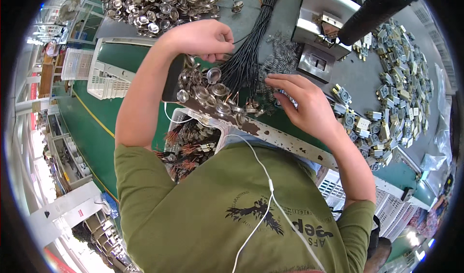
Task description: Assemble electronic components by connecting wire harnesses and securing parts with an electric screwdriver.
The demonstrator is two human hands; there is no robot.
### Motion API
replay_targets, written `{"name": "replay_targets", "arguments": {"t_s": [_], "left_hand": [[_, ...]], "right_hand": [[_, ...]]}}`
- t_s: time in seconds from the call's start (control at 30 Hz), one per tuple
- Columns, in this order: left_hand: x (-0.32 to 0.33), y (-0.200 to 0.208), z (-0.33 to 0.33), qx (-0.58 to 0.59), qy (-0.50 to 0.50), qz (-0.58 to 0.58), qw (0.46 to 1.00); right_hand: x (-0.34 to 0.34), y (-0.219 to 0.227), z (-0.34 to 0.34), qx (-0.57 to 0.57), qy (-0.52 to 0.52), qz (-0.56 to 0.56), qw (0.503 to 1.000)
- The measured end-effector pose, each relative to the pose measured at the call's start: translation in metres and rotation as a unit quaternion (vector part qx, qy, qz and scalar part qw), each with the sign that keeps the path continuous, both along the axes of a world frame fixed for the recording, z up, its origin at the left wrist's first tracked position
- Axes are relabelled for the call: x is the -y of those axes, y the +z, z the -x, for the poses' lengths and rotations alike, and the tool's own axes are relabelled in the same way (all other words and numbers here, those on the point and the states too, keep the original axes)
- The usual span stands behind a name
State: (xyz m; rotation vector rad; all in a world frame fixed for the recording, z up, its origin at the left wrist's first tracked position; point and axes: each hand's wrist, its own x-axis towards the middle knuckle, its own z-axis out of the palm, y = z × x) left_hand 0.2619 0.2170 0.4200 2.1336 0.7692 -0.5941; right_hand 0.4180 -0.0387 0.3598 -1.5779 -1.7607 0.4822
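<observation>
My left hand (205,40) has its fingers curled and pinched beside a bundle of thin black wires (246,55). A single black wire runs from its fingertips toward the bundle. My right hand (304,101) hovers palm down at the edge of a heap of small metal coil springs (280,55). Its fingers stretch forward, with the thumb apart below them; a bluish glint shows between, too small to name. Round silvery metal cups (212,92) lie at the table's near edge, below my left hand, some at the wires' lower ends.
A larger pile of metal cups (159,7) covers the far left. A metal fixture (321,21) with a black handle (377,12) stands far right of the springs. Many small grey-and-brass switch-like parts (401,89) spread across the right side. A white crate (181,116) sits below the table edge.
</observation>
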Motion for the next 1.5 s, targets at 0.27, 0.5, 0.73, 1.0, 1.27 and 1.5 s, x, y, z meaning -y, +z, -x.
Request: {"name": "replay_targets", "arguments": {"t_s": [0.27,0.5,0.73,1.0,1.27,1.5], "left_hand": [[-0.021,-0.001,0.007,0.107,-0.048,0.142,0.983],[-0.020,-0.012,0.011,0.137,-0.074,0.182,0.971],[-0.018,-0.007,0.016,0.124,-0.078,0.124,0.981],[0.005,-0.006,0.009,0.109,-0.117,0.033,0.987],[0.003,-0.018,0.009,0.132,-0.208,-0.102,0.964],[0.000,-0.009,0.006,0.100,-0.183,-0.078,0.975]], "right_hand": [[-0.050,-0.023,0.015,0.110,0.039,-0.030,0.993],[-0.059,-0.030,0.016,0.159,0.060,-0.080,0.982],[-0.039,-0.049,-0.001,-0.166,0.006,-0.116,0.979],[-0.023,-0.016,0.016,-0.068,0.051,-0.098,0.992],[-0.043,-0.016,0.015,-0.005,-0.009,-0.038,0.999],[-0.084,-0.020,0.000,0.223,0.034,-0.016,0.974]]}}
